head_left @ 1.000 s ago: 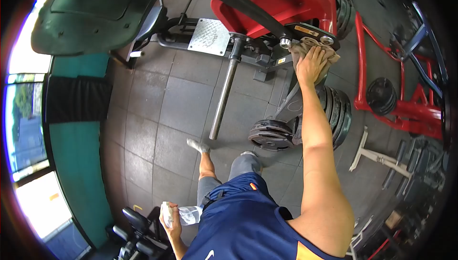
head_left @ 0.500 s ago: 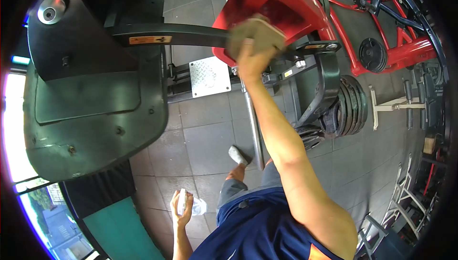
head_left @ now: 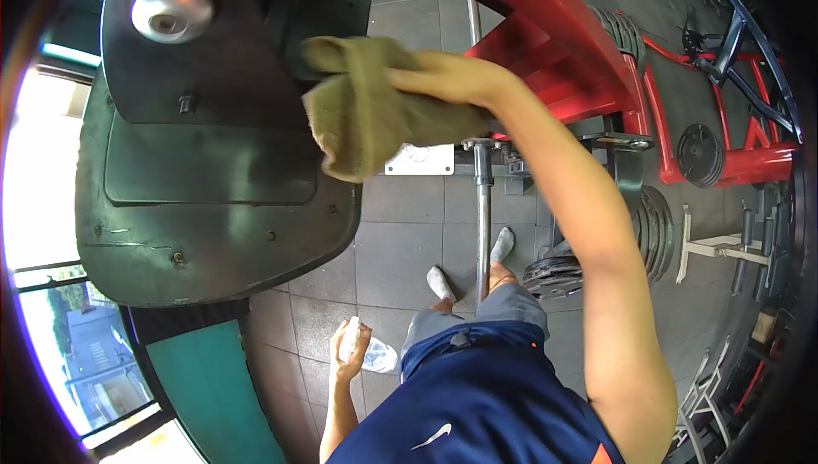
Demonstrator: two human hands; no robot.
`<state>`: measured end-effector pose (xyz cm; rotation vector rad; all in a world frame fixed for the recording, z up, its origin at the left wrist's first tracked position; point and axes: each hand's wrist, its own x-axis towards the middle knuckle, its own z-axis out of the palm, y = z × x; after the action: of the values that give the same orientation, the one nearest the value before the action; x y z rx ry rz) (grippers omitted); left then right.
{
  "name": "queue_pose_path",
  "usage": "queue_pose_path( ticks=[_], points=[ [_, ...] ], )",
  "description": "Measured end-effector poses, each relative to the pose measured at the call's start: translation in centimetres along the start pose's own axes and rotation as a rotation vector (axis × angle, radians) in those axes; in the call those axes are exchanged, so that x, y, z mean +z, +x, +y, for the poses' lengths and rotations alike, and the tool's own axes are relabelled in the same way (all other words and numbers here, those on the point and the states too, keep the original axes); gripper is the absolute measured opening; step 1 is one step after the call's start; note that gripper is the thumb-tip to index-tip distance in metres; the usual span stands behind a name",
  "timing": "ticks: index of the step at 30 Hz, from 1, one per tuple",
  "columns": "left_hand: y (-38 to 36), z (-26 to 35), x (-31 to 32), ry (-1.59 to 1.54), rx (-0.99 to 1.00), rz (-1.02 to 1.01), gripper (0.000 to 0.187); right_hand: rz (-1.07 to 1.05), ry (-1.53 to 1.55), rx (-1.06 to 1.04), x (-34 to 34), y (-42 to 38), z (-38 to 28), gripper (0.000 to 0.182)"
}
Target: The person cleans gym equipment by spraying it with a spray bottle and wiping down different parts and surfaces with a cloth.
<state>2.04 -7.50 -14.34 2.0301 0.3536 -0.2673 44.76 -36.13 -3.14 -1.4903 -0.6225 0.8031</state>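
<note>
My right hand [head_left: 456, 79] is closed on an olive-brown cloth [head_left: 362, 119], which hangs and folds over the dark bar of the gym machine; part of the bar is hidden behind it. To the cloth's left is the machine's black side plate [head_left: 192, 63] with a round metal bolt cap [head_left: 171, 11]. Below that plate sits a dark pad backing [head_left: 213, 234]. Low down, away from the machine, my left hand [head_left: 348, 351] is wrapped around a clear plastic bottle [head_left: 380, 357] with a white top, which looks like a spray bottle.
A red machine frame [head_left: 554, 4] arches above my right arm. An upright metal pole [head_left: 483, 234] stands near my feet. Weight plates [head_left: 654, 234] are stacked at right, with more red frames [head_left: 758, 161] beyond. A teal mat [head_left: 209, 387] lies at lower left beside windows.
My right hand has moved left along the bar with the cloth, which now hangs looser nearer the side plate. The view has shifted too. My left hand still holds the bottle low.
</note>
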Motion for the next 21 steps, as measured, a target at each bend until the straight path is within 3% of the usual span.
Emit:
queue_pose_path(
  ticks=[2, 3, 4, 5, 7, 9, 11, 13, 19, 21],
  points=[
    [-0.4, 1.8, 1.7, 0.006, -0.045, 0.010, 0.015, -0.029, 0.122, 0.019, 1.3, 6.3, -2.1, 0.057],
    [-0.2, 2.8, 2.7, 0.011, -0.065, 0.011, 0.016, -0.038, 0.002, -0.119, 2.0, 8.8, -3.0, 0.057],
    [0.1, 3.7, 3.7, -0.030, -0.075, 0.046, 0.015, -0.043, -0.018, -0.072, 2.9, 7.8, -6.0, 0.064],
    [0.2, 4.3, 4.7, -0.074, -0.094, 0.064, 0.015, -0.062, -0.180, -0.163, 3.2, 10.1, -5.1, 0.061],
    [1.0, 7.7, 7.2, -0.138, -0.140, 0.049, 0.015, 0.140, -0.351, -0.195, 4.2, 9.0, -4.9, 0.055],
    [2.8, 11.4, 9.0, -0.087, -0.035, -0.020, 0.016, 0.270, -0.652, -0.262, 4.0, 3.6, -3.5, 0.055],
    [4.6, 14.6, 10.3, -0.007, -0.066, -0.115, 0.014, 0.614, -0.810, -0.544, 4.4, -0.7, 2.8, 0.052],
    [6.7, 16.6, 11.3, 0.023, -0.059, -0.218, 0.013, 0.980, -1.063, -0.684, 3.2, -4.2, 8.9, 0.051],
    [13.1, 19.7, 13.1, 0.271, 0.221, -0.492, 0.014, 1.005, -1.321, -0.513, -2.1, -14.6, 21.2, 0.044],
    [14.3, 20.1, 13.1, 0.278, 0.297, -0.526, 0.013, 0.970, -1.343, -0.297, -3.5, -19.9, 26.0, 0.046]
  ],
)
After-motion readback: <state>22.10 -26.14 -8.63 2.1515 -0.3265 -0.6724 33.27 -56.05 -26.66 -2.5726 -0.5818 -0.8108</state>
